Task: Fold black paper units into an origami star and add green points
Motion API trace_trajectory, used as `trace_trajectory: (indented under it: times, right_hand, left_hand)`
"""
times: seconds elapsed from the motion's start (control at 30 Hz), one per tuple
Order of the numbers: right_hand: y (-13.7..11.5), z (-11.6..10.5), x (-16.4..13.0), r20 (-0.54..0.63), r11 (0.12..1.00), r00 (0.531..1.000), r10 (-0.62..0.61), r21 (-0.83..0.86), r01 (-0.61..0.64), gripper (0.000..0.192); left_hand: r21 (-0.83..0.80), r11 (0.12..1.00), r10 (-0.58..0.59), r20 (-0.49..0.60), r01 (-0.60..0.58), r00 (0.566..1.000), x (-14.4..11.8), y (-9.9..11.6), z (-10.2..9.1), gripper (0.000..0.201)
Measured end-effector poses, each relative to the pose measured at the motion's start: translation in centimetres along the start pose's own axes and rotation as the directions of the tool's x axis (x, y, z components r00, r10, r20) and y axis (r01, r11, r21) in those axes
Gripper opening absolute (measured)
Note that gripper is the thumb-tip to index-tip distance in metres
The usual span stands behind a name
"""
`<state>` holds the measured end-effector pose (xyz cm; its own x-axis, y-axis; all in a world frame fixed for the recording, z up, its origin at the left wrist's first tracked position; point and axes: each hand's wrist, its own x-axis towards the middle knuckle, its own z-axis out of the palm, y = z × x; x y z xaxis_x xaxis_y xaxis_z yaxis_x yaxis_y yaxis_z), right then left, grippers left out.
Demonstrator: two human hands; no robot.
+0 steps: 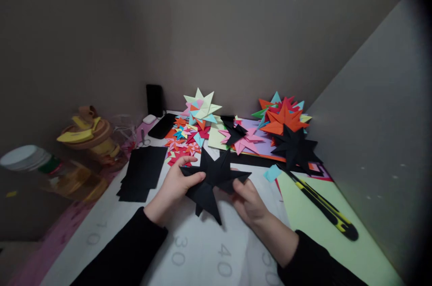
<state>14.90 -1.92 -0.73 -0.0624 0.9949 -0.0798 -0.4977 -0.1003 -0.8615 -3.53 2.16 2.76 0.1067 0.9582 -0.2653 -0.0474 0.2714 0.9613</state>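
Note:
A black folded-paper star [212, 178] with several points is held up over the white numbered mat [199, 250]. My left hand [182, 180] pinches its left side, thumb on top of the paper. On the other side, my right hand [248, 198] grips the right part of the star between thumb and fingers; some of those fingertips are hidden behind it. Left of my left hand lies a stack of black paper sheets [143, 171]. Beyond the star, small colourful paper stars [184, 146] are piled up.
A yellow-black utility knife [324, 207] lies on pale green paper [303, 223] at the right. Behind are large paper stars [283, 117], a black star [297, 147] and a black phone [162, 126]. A lidded bottle [72, 180] stands left. Grey walls enclose the table.

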Motion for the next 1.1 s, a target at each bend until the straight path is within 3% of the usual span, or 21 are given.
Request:
trace_trajectory:
  times: [0.1, 0.17, 0.27, 0.37, 0.43, 0.57, 0.77, 1.1]
  right_hand:
    - [-1.3, -0.3, 0.0, 0.128, 0.998, 0.992, 0.014, 0.067, -0.022, 0.072]
    - [-2.4, -0.7, 0.0, 0.240, 0.996, 0.967, 0.089, -0.003, -0.091, 0.086]
    - [-3.8, -1.5, 0.3, 0.396, 0.957, 0.891, 0.224, -0.262, -0.124, 0.083]
    - [-4.6, -2.0, 0.8, 0.544, 0.844, 0.769, 0.337, -0.537, 0.010, 0.073]
    - [-4.5, -2.1, 0.9, 0.589, 0.818, 0.737, 0.333, -0.569, 0.086, 0.069]
    - [-3.8, -2.1, 0.9, 0.586, 0.809, 0.750, 0.309, -0.576, 0.117, 0.062]
    - [-4.6, -1.7, 0.7, 0.671, 0.758, 0.661, 0.336, -0.609, 0.233, 0.061]
    - [-4.1, -1.8, 0.2, 0.631, 0.771, 0.722, 0.283, -0.598, 0.221, 0.052]
  left_hand:
    - [-0.058, 0.996, -0.067, 0.059, 0.071, 0.996, 0.4, 0.6, -1.8, 0.056]
    - [-0.048, 0.996, -0.070, 0.089, 0.074, 0.994, 0.5, 1.0, -2.8, 0.053]
    - [0.122, 0.992, 0.005, 0.161, -0.025, 0.987, 0.4, 1.4, -3.6, 0.045]
    - [0.352, 0.917, 0.099, 0.256, -0.188, 0.962, 0.1, 1.5, -3.6, 0.041]
    - [0.434, 0.864, 0.129, 0.297, -0.254, 0.946, -0.1, 1.4, -3.3, 0.043]
    - [0.449, 0.846, 0.174, 0.278, -0.288, 0.945, -0.3, 1.3, -2.8, 0.045]
    - [0.434, 0.849, 0.198, 0.268, -0.301, 0.943, -0.3, 1.3, -2.7, 0.045]
    - [0.187, 0.962, 0.155, 0.232, -0.200, 0.960, -0.2, 1.1, -2.4, 0.067]
